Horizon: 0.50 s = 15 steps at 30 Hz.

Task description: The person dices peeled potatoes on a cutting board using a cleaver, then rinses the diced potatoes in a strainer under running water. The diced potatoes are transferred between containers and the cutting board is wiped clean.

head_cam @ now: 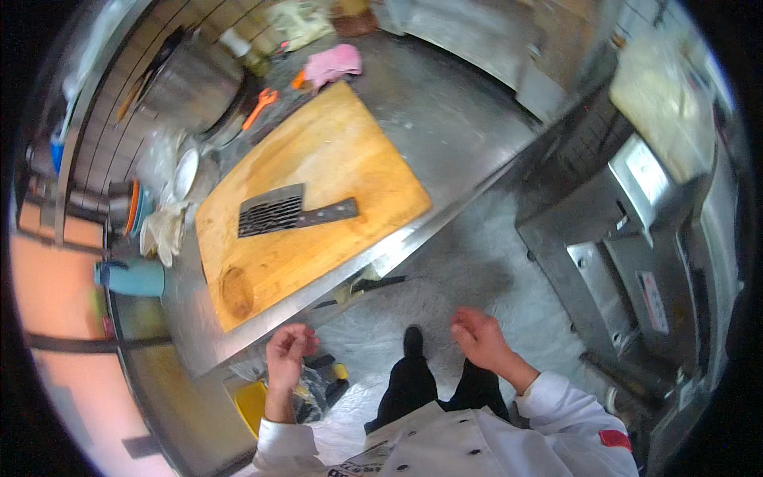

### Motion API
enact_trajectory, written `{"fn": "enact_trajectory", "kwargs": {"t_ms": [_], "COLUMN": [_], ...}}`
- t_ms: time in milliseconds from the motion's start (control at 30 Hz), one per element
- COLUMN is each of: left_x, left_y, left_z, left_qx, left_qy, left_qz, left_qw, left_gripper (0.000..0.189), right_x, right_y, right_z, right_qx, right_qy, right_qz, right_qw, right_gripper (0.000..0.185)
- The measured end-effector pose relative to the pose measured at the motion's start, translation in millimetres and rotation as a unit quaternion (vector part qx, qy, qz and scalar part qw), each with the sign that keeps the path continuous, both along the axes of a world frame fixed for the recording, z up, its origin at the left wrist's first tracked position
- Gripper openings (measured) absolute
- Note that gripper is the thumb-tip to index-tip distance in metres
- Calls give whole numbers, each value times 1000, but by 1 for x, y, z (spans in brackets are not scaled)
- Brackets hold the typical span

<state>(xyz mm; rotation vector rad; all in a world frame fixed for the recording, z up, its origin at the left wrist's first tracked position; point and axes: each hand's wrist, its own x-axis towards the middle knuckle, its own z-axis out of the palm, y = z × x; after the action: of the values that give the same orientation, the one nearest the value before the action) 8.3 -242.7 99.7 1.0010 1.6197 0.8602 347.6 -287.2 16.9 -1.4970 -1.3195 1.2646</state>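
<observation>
My left hand (290, 353) hangs loosely curled just off the front edge of a steel worktable (465, 149), with nothing in it. Over the floor to the right, my right hand (480, 338) is also free, its fingers slightly bent. Neither hand touches the table. On it lies a thick wooden cutting board (316, 256) with a round dark worn patch near its lower left corner. A cleaver (271, 210) rests flat on the board, its dark riveted handle (329, 213) turned to the right. Dark streaks or glare mark its broad blade.
Behind the board are a large metal pot (191, 80), an orange-handled tool (260, 108) and a pink cloth (334, 64). Gloves (163, 234) and a light-blue pitcher (132, 278) stand left. A steel appliance (596, 238) is at right. A yellow bin (249, 405) sits below my left hand.
</observation>
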Motion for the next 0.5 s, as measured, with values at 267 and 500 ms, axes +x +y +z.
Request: {"fn": "enact_trajectory", "kwargs": {"t_ms": [267, 500], "left_x": [-59, -153], "left_y": [85, 106], "left_z": [2, 3], "left_qx": [163, 192], "left_qy": [10, 67], "left_qz": [19, 96], "left_qw": [986, 975], "left_gripper": [14, 11], "right_x": [-72, -175], "right_y": [163, 251], "right_z": [85, 80], "right_qx": [297, 297], "right_qy": [-238, -491], "right_qz": [88, 244], "right_qw": [921, 782], "right_gripper": [25, 28]}}
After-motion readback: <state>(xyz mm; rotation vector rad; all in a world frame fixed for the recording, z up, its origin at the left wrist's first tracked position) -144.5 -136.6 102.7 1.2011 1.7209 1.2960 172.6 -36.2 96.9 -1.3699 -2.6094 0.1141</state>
